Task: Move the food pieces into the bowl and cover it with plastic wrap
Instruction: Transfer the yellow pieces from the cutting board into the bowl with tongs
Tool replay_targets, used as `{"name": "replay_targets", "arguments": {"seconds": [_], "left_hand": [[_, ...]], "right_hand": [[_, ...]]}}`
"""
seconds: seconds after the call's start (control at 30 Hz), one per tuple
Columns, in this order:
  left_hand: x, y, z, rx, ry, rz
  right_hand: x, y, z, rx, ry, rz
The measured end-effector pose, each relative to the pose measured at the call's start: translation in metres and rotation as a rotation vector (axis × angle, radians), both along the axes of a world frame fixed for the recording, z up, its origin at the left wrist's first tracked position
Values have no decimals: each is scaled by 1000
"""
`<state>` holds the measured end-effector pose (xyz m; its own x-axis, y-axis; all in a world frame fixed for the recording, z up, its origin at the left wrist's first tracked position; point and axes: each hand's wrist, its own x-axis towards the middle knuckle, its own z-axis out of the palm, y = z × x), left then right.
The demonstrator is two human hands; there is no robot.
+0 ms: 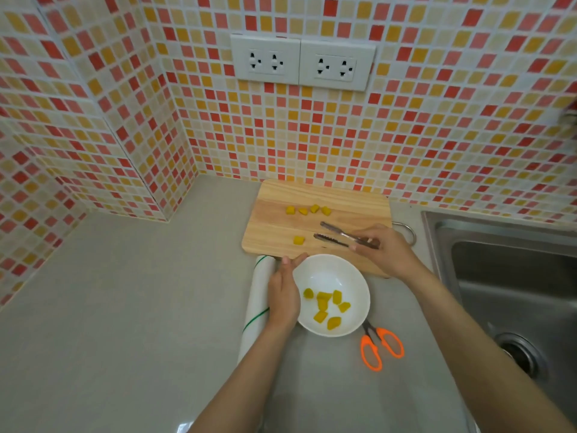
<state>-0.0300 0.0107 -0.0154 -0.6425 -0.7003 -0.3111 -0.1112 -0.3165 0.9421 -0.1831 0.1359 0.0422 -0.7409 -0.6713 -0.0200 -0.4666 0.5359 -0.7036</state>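
A white bowl [352, 276] sits on the counter in front of a wooden cutting board [281, 195] and holds several yellow food pieces [326, 306]. Several more yellow pieces [307, 210] lie in a row on the board, and one piece [298, 240] lies alone nearer the bowl. My right hand [385, 250] holds metal tongs [332, 234], their jaws apart and empty, tips just right of the lone piece. My left hand [282, 292] rests flat against the bowl's left rim. A plastic wrap roll [257, 295] lies left of the bowl, partly under my left hand.
Orange-handled scissors [382, 345] lie on the counter right of the bowl. A steel sink [512, 276] fills the right side. A tiled wall with two socket plates [301, 62] stands behind the board. Grey counter extends to the left.
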Motion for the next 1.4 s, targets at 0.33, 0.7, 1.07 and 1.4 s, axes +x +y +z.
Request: {"name": "replay_targets", "arguments": {"seconds": [0.33, 0.7, 1.07, 1.4], "left_hand": [[2, 2, 1, 1, 9, 1], [2, 2, 2, 37, 7, 2], [2, 1, 2, 67, 16, 1], [2, 3, 2, 31, -3, 30]], "right_hand": [[-33, -108, -18, 211, 152, -48], [-14, -78, -20, 39, 206, 2], [48, 28, 5, 73, 148, 69], [-8, -35, -17, 149, 186, 12]]}}
